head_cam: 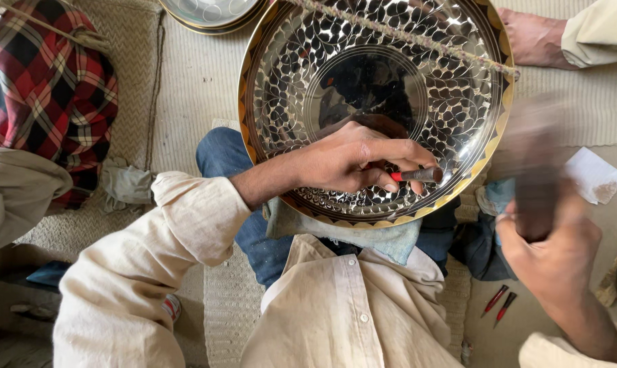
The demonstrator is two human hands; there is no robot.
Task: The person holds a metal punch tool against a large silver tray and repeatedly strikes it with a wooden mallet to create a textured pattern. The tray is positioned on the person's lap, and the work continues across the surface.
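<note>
A large engraved metal plate (335,75) with a gilt scalloped rim is propped on the lap over a grey-blue cloth (363,235). The left hand (352,160) is laid on the plate's lower face, its fingers closed narrowly around a short chisel (417,176) with a red band. The right hand (553,255) is wrapped around a motion-blurred dark mallet (534,170), held beside the rim. Two red-handled tools (499,303) are seen on the floor.

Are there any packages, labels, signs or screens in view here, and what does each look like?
No packages, signs or screens show.
Paper scrap: on the floor at right, beyond the right hand; white, roughly square, with a brownish smudge; whether it is a label cannot be told.
</note>
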